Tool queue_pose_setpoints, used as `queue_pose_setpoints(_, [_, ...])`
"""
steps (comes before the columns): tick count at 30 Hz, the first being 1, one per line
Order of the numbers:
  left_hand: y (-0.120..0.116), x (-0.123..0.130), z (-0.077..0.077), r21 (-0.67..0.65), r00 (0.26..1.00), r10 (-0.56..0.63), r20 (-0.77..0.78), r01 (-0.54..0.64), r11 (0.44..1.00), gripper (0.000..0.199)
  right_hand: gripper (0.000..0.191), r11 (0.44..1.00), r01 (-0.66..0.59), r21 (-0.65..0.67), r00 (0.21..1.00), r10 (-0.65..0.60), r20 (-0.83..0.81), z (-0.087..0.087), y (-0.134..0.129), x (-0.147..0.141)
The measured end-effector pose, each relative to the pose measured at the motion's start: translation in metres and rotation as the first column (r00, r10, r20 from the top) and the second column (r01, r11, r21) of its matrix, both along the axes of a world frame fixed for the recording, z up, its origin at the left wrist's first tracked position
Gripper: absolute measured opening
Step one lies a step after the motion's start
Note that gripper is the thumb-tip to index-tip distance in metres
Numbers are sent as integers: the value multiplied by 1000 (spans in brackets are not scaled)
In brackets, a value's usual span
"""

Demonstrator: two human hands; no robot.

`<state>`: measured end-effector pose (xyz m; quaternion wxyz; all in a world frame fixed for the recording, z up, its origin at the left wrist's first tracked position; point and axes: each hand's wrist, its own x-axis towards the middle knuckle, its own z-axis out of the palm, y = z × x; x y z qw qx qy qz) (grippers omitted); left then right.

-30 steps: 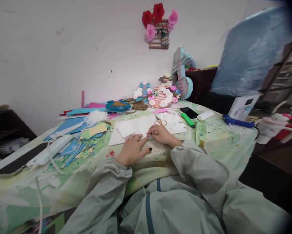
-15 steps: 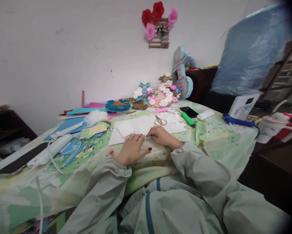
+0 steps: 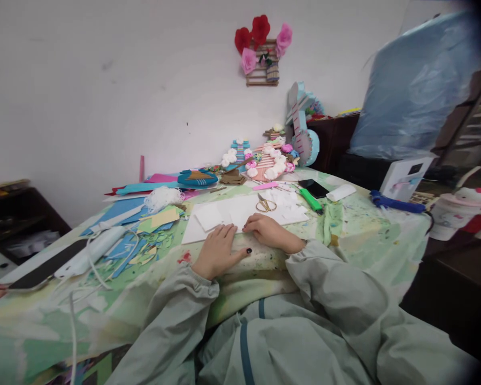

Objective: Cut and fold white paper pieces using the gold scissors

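My left hand (image 3: 219, 252) lies palm down at the near edge of a white board (image 3: 194, 231), its fingers stretched out and the thumb spread to the right. Beside it, my right hand (image 3: 271, 233) rests on the same edge with its fingers curled and drawn together. Whatever may be between those fingers is hidden. On the board, a small white paper piece (image 3: 208, 217) lies just beyond my left fingers. Gold-handled scissors (image 3: 266, 204) and white paper scraps (image 3: 287, 206) lie beyond my right hand.
Left of the board are cut paper scraps (image 3: 154, 247), white string (image 3: 163, 199) and a glue gun-like pale device with a cord (image 3: 90, 251). To the right lie a green cutter (image 3: 310, 199), a phone (image 3: 314, 188), a blue tool (image 3: 396, 203) and a cup (image 3: 444, 216). Decorated crafts (image 3: 266, 163) stand behind.
The view has tilted up a little, so the table and wall items sit slightly lower and further right. Both hands keep almost the same pose at the board's edge.
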<state>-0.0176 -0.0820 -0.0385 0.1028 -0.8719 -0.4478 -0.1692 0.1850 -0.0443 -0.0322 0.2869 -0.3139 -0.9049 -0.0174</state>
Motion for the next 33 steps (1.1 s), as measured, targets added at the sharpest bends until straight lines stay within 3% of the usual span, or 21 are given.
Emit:
queue_pose_setpoints(4, [3,-2,-4,11,1000,8,-13,-8,1000,70,38,1000,21,-9,999,-21,28,2,0,-1])
queue_pose_setpoints(9, [8,-7,-10,22,998,19,-52,-18,1000,73,31,999,32,11,980,-33,194,13,-1,-2])
queue_pose_setpoints(15, [11,-16,-14,21,994,-18,-108,20,1000,72,16,996,-80,23,896,62,439,36,5,-3])
queue_pose_setpoints(19, [4,-19,-12,-26,997,-6,-82,4,1000,75,14,984,-178,-2,882,160,444,46,20,0])
queue_pose_setpoints(24, [-6,-18,-4,-86,1000,-4,-29,2,996,74,20,965,-217,-148,880,259,398,55,47,12])
queue_pose_setpoints(30, [-10,-16,0,-183,998,-24,51,33,983,79,6,984,-95,-153,958,132,254,48,77,10])
queue_pose_setpoints(33, [-12,-22,8,-292,995,-21,96,48,955,79,18,983,85,-165,989,-63,137,38,79,3])
